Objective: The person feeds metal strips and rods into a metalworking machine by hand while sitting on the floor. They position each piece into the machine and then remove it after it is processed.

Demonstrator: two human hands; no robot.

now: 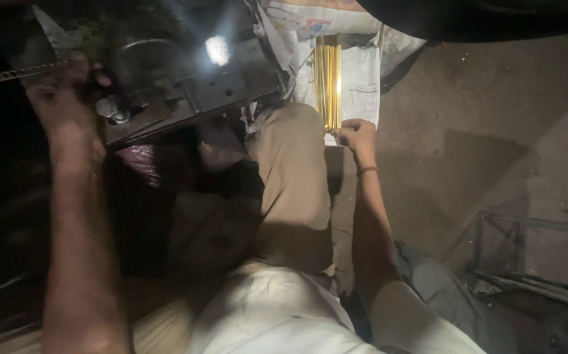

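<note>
**Hands apart: one at the machine, one at the brass rods**

Here, in the head view, the person sits low on the ground, one knee in tan trousers (293, 183) raised between the two arms. The right hand (356, 136) reaches forward past that knee to the near end of a bundle of thin golden rods (328, 78). Its fingers are drawn narrowly together at the rod tips, touching them; whether a single rod is pinched between them is too small to tell. A dark red thread band (367, 171) circles the right wrist. The rods lie side by side, pointing away from the person, on spread newspaper (361, 85) laid on the bare ground (493, 131).

The left hand (61, 92) is up at the far left, well apart from the right, against a dark metal machine (192, 98) with a flat plate, holes and a bolt. The hand is curled, but the light is poor and blurred there, so I cannot tell whether it grips anything. A thin chain-like strip (8, 75) runs leftward from just beside this hand. A bright glare spot (217, 50) sits on the machine's top.

To the lower right, a metal wire frame (533, 255) lies on the ground.
</note>
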